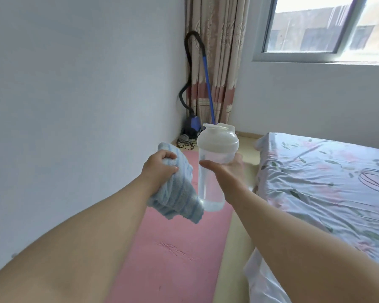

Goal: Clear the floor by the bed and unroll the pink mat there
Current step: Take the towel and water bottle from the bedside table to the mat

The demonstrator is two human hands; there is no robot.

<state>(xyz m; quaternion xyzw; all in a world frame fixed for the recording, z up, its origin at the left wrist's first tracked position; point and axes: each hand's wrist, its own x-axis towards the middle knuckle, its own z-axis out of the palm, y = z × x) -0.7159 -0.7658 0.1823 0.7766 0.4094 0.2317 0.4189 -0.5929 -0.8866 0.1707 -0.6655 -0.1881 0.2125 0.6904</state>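
Left hand [160, 166] clenched on blue towel [179, 193]; right hand [227, 171] wrapped around clear bottle [214, 162]. Below, pink mat [173, 254] flat between wall and bed [326, 182], near end cut off, middle hidden by arms.

Single head-worn view, facing forward and down, close over both forearms, toward the room's corner.

My left hand [160, 167] grips a pale blue towel with faint darker stripes [177, 191]; my right hand [225, 171] holds a clear plastic bottle with a white lid [214, 162]. The flat foam mat [175, 248] is pink; the bedsheet [328, 178] is light blue with pink flowers and green leaves.
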